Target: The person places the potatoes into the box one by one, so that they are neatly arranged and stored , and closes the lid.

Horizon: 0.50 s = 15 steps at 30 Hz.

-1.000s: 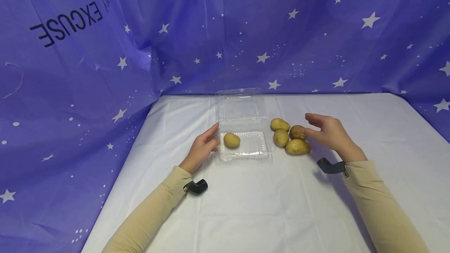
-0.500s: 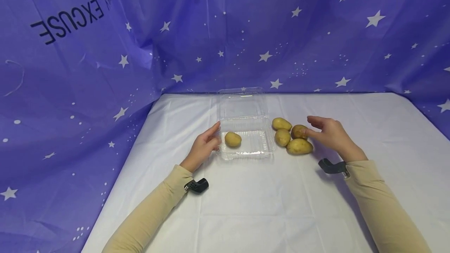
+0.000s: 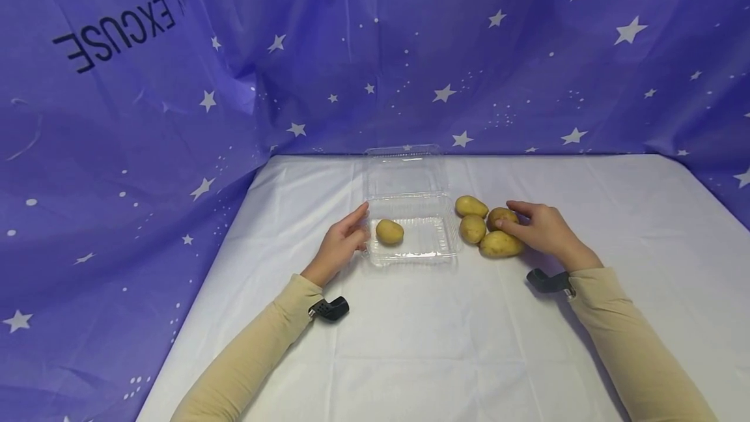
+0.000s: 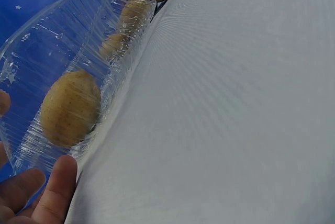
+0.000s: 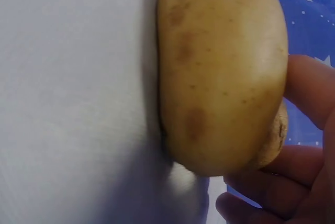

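Note:
A clear plastic clamshell container (image 3: 418, 256) lies with its lid (image 3: 404, 176) folded back, and one potato (image 3: 389, 232) sits in its left part. My left hand (image 3: 338, 244) touches the container's left side with fingers fairly straight; its fingertips (image 4: 62, 174) show low in the left wrist view, right at the wall. Right of the container several potatoes are grouped. My right hand (image 3: 545, 230) grips the browner rear potato (image 3: 500, 218), thumb in front and fingers behind. A larger potato (image 5: 222, 72) in front of it hides most of the gripped one in the right wrist view.
Two more potatoes, an upper one (image 3: 471, 206) and a rounder one (image 3: 472, 229), lie between the container and my right hand. A white cloth (image 3: 422, 337) covers the table. Behind it hangs a purple star-printed sheet (image 3: 410, 51).
My right hand has moved slightly left and its fingers have closed in around the rear potato. The left hand stays at the container's side. The head view has shifted a little.

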Tool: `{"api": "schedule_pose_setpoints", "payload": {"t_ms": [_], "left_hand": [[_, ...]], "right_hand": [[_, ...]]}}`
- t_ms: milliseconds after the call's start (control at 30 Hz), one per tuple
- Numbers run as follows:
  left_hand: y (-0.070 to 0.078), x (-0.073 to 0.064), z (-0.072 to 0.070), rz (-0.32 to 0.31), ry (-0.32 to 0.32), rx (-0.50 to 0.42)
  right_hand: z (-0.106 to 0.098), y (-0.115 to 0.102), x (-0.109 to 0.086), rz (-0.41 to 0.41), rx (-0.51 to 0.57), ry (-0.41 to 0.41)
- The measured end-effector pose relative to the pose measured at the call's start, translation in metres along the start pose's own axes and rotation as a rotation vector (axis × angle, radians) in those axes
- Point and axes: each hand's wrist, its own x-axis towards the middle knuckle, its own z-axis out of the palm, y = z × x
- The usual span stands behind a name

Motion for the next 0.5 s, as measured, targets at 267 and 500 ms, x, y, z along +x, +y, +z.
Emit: {"api": "schedule_pose_setpoints", "payload": {"t_ms": [267, 500], "left_hand": [[0.0002, 0.0005, 0.0010, -0.003, 0.001, -0.001], [0.0008, 0.0007, 0.0010, -0.002, 0.015, 0.009]], "right_hand": [[0.0049, 0.0025, 0.0003, 0.039, -0.015, -0.034], [0.0063, 0.0001, 0.0002, 0.049, -0.011, -0.034]]}}
